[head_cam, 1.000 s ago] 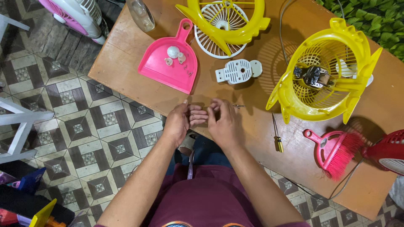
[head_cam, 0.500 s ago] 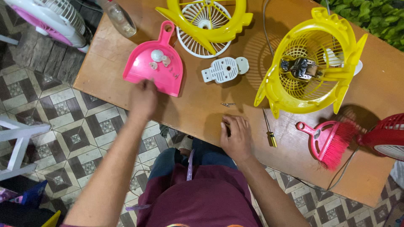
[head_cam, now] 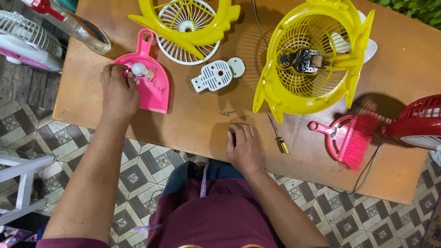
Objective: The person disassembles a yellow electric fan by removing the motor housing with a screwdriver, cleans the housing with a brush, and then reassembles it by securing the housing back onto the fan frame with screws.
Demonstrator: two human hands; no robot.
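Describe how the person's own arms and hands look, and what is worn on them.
Both forearms are bare down to the left hand and right hand. No gloves, watch or rings show. Short maroon sleeves show only at the bottom edge, matching the maroon shirt. Both hands show their backs to the camera.

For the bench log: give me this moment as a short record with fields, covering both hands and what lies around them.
surface: wooden table
left hand: over the pink dustpan, fingers at the small white parts in it
right hand: resting palm down on the table, holding nothing visible
near right hand: screwdriver, loose screws
middle: white vented cover
top: yellow fan ring on a white grille
right: yellow fan cage with the motor showing, pink brush
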